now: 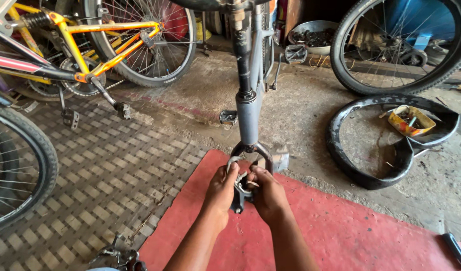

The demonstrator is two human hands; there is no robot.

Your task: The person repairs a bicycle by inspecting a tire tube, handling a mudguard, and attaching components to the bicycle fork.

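An upside-down grey bicycle frame [249,108] stands in front of me, its fork crown [250,148] just above my hands. My left hand [221,189] and my right hand [268,193] are closed from both sides around a brake caliper [239,186], a dark and silver metal part hanging below the fork crown. Fingers of both hands pinch its curved arms. The lower end of the part pokes out between my palms. A red mat [350,236] lies under my hands.
An orange bicycle [105,45] leans at the back left; a wheel [15,165] stands at the left edge. A loose black tyre [371,140] with a yellow parts tray [410,120] lies right, below another wheel [401,45]. A metal bowl [313,35] sits behind.
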